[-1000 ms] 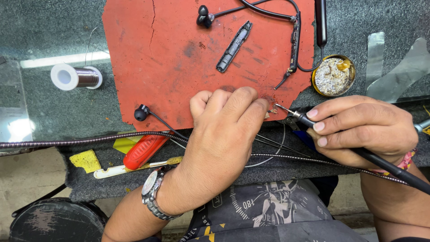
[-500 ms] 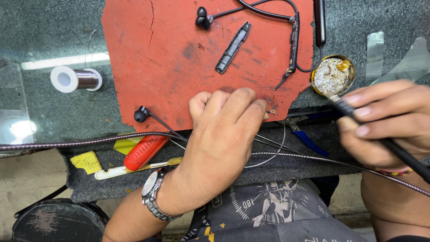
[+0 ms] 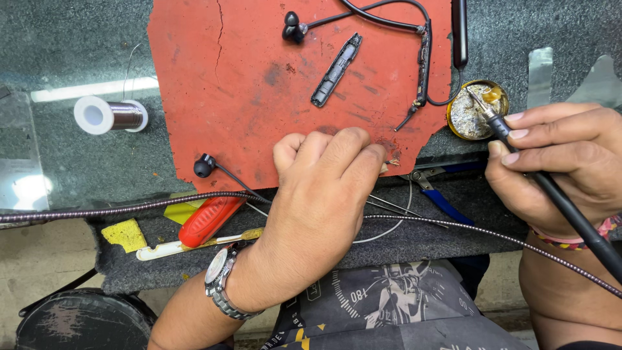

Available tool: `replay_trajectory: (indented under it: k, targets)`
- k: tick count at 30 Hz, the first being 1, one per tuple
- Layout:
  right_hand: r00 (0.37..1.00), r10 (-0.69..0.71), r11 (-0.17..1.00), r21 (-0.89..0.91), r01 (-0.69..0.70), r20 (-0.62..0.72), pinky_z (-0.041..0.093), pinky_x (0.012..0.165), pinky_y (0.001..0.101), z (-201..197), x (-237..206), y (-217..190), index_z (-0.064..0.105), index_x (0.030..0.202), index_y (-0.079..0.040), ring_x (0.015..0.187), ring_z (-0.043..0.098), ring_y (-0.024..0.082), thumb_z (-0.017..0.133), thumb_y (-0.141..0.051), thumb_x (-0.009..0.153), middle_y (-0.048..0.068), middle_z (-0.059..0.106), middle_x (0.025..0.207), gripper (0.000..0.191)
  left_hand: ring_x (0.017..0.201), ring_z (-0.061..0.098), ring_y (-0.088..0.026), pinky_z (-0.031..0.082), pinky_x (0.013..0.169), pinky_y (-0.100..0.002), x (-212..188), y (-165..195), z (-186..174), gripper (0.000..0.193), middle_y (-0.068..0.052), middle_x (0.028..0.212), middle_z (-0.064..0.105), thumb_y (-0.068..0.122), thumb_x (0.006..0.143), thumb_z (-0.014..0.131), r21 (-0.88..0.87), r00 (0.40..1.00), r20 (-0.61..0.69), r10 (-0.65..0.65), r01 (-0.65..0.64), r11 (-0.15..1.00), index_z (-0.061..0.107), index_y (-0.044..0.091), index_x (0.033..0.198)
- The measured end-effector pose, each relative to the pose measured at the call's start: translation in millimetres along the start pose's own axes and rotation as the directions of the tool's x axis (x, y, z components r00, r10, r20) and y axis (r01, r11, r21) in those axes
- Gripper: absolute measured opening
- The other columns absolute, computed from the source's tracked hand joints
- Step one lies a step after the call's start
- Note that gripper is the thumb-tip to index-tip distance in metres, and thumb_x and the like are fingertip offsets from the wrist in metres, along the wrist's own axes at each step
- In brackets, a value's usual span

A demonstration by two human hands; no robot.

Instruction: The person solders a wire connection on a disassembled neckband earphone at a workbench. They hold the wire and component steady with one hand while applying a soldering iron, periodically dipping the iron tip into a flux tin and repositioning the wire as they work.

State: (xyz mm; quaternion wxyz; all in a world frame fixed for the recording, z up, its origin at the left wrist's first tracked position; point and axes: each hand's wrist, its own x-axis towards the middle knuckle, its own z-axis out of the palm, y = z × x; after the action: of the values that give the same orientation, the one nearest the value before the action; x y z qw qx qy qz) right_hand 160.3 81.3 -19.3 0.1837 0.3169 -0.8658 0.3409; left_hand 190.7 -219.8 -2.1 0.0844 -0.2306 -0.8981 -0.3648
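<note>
My left hand (image 3: 321,194) rests on the near edge of a red mat (image 3: 259,84), fingers pinched on thin wire ends (image 3: 391,161) of an earphone cable. My right hand (image 3: 557,162) grips a black soldering iron (image 3: 557,194); its tip dips into a round tin of flux (image 3: 476,110) at the mat's right edge. On the mat lie a black earphone neckband with one earbud (image 3: 291,27), an opened control module (image 3: 422,71) and a loose black cover strip (image 3: 335,70). A second earbud (image 3: 205,166) lies at the mat's near left edge.
A spool of solder wire (image 3: 110,115) sits left of the mat on the glass top. A red-handled tool (image 3: 210,220), a white-handled tool (image 3: 175,246), blue-handled cutters (image 3: 440,194) and a braided cable (image 3: 116,209) lie on the dark cloth at the near edge.
My right hand has carried the soldering iron rightwards from the wire ends by my left fingers to the flux tin. My left hand has stayed put.
</note>
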Motion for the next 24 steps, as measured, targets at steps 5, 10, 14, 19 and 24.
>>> replay_trajectory:
  k: [5,10,14,19,24]
  targets:
    - [1.000,-0.012,0.999,-0.034,0.013,0.004,0.060,0.084,0.0328,2.8,2.9,-4.7,0.061,0.089,-0.004,0.097,0.070,0.028,0.082,0.010,0.082,0.013,0.062,0.103,0.026,0.107,0.055,-0.024,0.035,0.099,-0.043,-1.3,-1.3,-0.5,0.032,-0.006,0.118,0.057,0.005,0.091,0.062,-0.005,1.000,0.003,-0.002,0.002,1.000,0.065,0.006,0.123]
    - [1.000,-0.018,0.999,-0.033,0.018,0.002,0.060,0.083,0.0324,4.2,2.9,-2.6,0.062,0.088,-0.005,0.099,0.070,0.028,0.082,0.010,0.081,0.013,0.062,0.102,0.026,0.109,0.055,-0.024,0.035,0.099,-0.043,-2.0,-2.8,0.1,0.033,-0.006,0.118,0.057,0.005,0.091,0.061,0.000,1.000,-0.003,0.001,-0.001,1.000,0.065,0.006,0.123]
    - [0.999,-0.033,0.999,-0.031,0.033,-0.002,0.059,0.083,0.0332,5.5,2.5,-1.9,0.064,0.088,-0.004,0.098,0.069,0.028,0.083,0.010,0.080,0.013,0.063,0.102,0.025,0.108,0.055,-0.024,0.035,0.099,-0.043,-2.1,-3.2,1.0,0.031,-0.005,0.118,0.057,0.006,0.092,0.061,-0.001,1.000,-0.006,-0.003,0.003,1.000,0.065,0.006,0.123]
    - [0.999,-0.046,0.998,-0.043,0.046,-0.009,0.059,0.083,0.0336,7.4,2.7,-1.7,0.065,0.088,-0.003,0.098,0.069,0.029,0.083,0.010,0.081,0.013,0.063,0.102,0.024,0.108,0.056,-0.023,0.035,0.099,-0.042,-2.4,-3.8,1.6,0.030,-0.005,0.118,0.058,0.005,0.092,0.061,0.001,1.000,-0.006,-0.007,0.007,1.000,0.066,0.007,0.122]
    - [0.999,-0.042,0.998,-0.040,0.041,-0.007,0.059,0.084,0.0340,7.7,1.5,-0.2,0.065,0.088,-0.003,0.099,0.069,0.029,0.083,0.010,0.080,0.013,0.063,0.101,0.024,0.108,0.056,-0.024,0.035,0.098,-0.042,-2.9,-3.9,1.2,0.032,-0.005,0.117,0.058,0.005,0.091,0.061,0.003,1.000,-0.002,-0.007,0.007,1.000,0.066,0.006,0.122]
